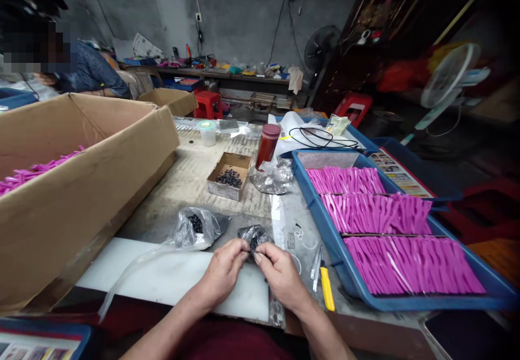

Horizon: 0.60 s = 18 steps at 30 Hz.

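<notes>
My left hand (227,265) and my right hand (280,269) meet over the front of the table, thumbs and fingers pinched close together. Something small and dark sits between the fingertips, too small to make out. Right behind them lies a clear plastic bag (255,234) of small black parts, close to the fingertips. Left of it rests another open plastic bag (199,227) with black pieces inside. Under my left hand a white foam sheet (162,278) covers the table edge. A yellow-handled tool (326,284) and a pair of tweezers (316,268) lie right of my right hand.
A large cardboard box (101,197) with pink pieces stands left. At right, a blue tray (337,262) holds rows of pink pieces. Farther back are a small box (225,191) of dark parts and a red-brown bottle (268,144). A person (95,72) sits far left.
</notes>
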Tool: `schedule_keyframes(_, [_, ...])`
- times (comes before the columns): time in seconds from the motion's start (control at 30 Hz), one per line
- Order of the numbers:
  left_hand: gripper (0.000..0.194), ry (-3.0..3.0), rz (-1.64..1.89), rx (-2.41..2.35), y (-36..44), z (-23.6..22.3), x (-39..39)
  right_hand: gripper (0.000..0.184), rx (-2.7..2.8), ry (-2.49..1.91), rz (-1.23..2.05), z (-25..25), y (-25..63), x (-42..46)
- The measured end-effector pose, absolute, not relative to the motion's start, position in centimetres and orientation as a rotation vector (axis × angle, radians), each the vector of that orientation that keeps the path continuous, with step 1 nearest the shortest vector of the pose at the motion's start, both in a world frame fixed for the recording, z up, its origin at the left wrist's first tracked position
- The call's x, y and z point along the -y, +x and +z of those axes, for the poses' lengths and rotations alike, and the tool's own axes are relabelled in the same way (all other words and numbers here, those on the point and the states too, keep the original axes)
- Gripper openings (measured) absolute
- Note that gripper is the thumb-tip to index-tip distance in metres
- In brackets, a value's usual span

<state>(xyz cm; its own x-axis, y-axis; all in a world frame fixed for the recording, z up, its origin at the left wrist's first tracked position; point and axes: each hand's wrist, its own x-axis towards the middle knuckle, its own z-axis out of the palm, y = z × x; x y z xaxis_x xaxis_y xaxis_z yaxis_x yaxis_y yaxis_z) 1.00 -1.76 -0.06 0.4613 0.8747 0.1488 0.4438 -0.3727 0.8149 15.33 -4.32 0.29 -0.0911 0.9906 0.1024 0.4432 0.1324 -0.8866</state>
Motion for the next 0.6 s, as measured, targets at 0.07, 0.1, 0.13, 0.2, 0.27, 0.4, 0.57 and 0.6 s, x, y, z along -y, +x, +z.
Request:
schedule_keyframes(0.07, [0.012,2.004,0.757,-1.090,0.98,-0.02,1.79,0.015,1.670,-1.399,0.903,0.43,15.38,4.30])
schedule_keyframes(0.1, [0.012,2.007,0.757,-1.089,0.97,0.01,1.79,0.015,1.674,-1.391,0.902,0.48,15.40,4.29])
schedule_keyframes(0.13, [0.012,2.009,0.756,-1.087,0.96,0.04,1.79,0.015,1.674,-1.385,0.902,0.53,15.42,4.29])
schedule_keyframes(0.2, [0.013,2.006,0.758,-1.087,0.93,0.07,1.78,0.015,1.667,-1.387,0.906,0.55,15.45,4.30])
schedule_keyframes(0.27, [0.013,1.998,0.760,-1.089,0.90,0.07,1.76,0.016,1.663,-1.399,0.908,0.51,15.46,4.33])
schedule_keyframes(0.4, [0.012,1.997,0.749,-1.090,0.87,0.04,1.73,0.015,1.656,-1.408,0.915,0.37,15.46,4.42])
schedule_keyframes(0.57, [0.012,2.034,0.734,-1.065,0.85,0.18,1.67,0.016,1.683,-1.411,0.905,0.41,15.53,4.42])
schedule_keyframes(0.6, [0.013,2.045,0.735,-1.055,0.83,0.20,1.66,0.016,1.697,-1.415,0.898,0.45,15.56,4.42])
